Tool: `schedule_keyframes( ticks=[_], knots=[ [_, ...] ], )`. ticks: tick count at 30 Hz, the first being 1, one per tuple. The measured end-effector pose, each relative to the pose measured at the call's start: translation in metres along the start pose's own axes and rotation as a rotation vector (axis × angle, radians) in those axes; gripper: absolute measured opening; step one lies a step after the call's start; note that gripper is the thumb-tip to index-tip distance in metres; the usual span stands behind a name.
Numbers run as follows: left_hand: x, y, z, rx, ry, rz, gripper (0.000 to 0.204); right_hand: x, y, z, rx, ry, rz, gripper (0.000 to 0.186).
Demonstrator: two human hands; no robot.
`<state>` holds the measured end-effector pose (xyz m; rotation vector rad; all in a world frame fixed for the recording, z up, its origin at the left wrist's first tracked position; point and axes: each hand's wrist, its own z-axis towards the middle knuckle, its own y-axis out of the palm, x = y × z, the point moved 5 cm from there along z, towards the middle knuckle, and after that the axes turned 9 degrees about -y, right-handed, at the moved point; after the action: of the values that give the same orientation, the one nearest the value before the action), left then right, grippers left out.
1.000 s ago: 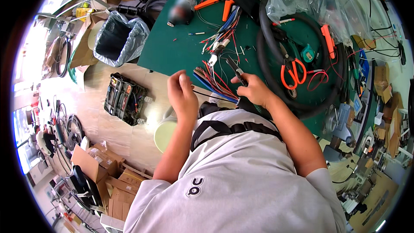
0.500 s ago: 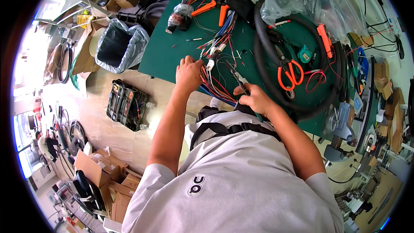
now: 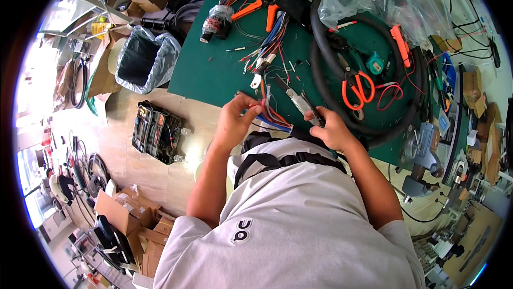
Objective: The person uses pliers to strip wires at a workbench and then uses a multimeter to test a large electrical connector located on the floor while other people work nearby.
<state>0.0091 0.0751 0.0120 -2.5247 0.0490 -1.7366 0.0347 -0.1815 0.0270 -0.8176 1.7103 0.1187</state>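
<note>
Nearest, left hand [image 3: 234,123] pinching coloured wire bundle [image 3: 267,108] at green mat's [image 3: 214,72] near edge, right hand [image 3: 331,128] closed on pliers [image 3: 300,101]; beyond, orange scissors [image 3: 357,87] inside black hose coil [image 3: 368,70]; leftward, lined bin [image 3: 143,59] on crowded floor.

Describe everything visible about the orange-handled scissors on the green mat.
The scissors have bright orange loop handles, plastic by the look, and dark blades. They lie flat and shut on the green mat, inside the ring of the coiled black hose, blades pointing away from the person. A thin red wire curls beside the handles. Neither hand touches them; the right hand is nearest.
</note>
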Motion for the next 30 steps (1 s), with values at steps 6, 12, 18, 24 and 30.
schedule_keyframes(
  ticks=[6, 12, 18, 24, 30],
  knots=[
    [-0.008, 0.024, 0.025, -0.196, -0.113, -0.42, 0.021, -0.004, -0.004, 0.0, 0.013, -0.005, 0.01, 0.042],
    [-0.019, 0.0, 0.028, 0.116, 0.089, -0.126, 0.015, -0.003, -0.007, -0.004, 0.047, -0.031, -0.03, 0.043],
    [-0.012, 0.016, 0.033, -0.134, -0.165, -0.477, 0.021, 0.002, -0.007, -0.012, 0.054, 0.005, -0.038, 0.043],
    [-0.013, 0.015, 0.036, -0.4, -0.237, -0.635, 0.021, 0.007, -0.01, -0.015, 0.091, -0.008, -0.013, 0.041],
    [0.016, 0.037, 0.046, -0.423, -0.213, -0.271, 0.017, -0.007, -0.013, -0.015, 0.128, -0.012, -0.213, 0.041]
  ],
)
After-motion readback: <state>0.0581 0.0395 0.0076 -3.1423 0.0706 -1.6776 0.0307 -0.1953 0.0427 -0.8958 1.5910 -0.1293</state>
